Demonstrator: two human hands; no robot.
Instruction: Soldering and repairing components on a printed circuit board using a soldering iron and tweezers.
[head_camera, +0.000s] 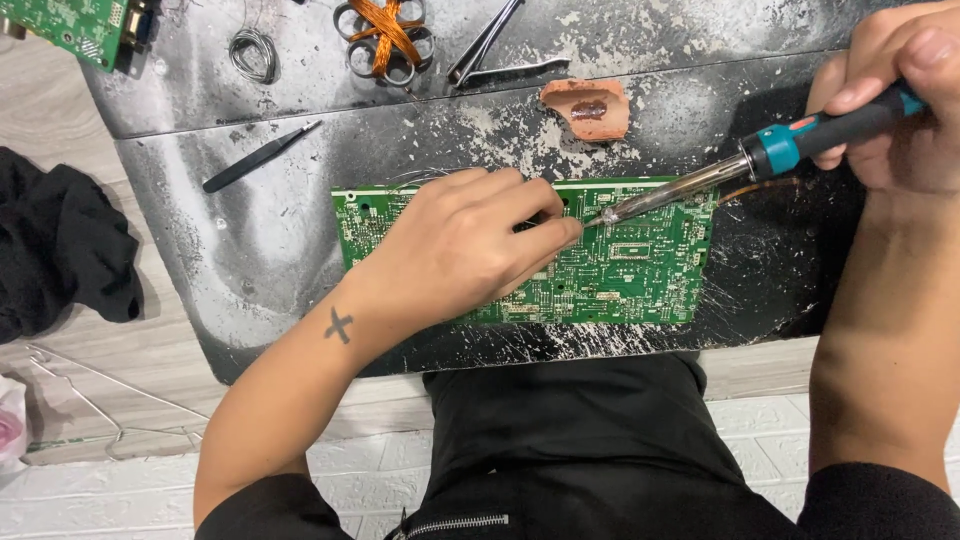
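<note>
Soldering green rectangular circuit board (620, 270) on black scuffed counter (280, 240). Left hand (465, 245) pinches fine solder wire at joint; right hand (890, 95) grips teal-black soldering iron (745, 165). Best: pin board, tip flat on pad.

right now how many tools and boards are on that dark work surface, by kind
green circuit boards: 2
soldering iron: 1, in the right hand
black tweezers: 1
metal tweezers or pliers: 1
copper wire coils: 1
thin wire loop: 1
total: 7
</note>
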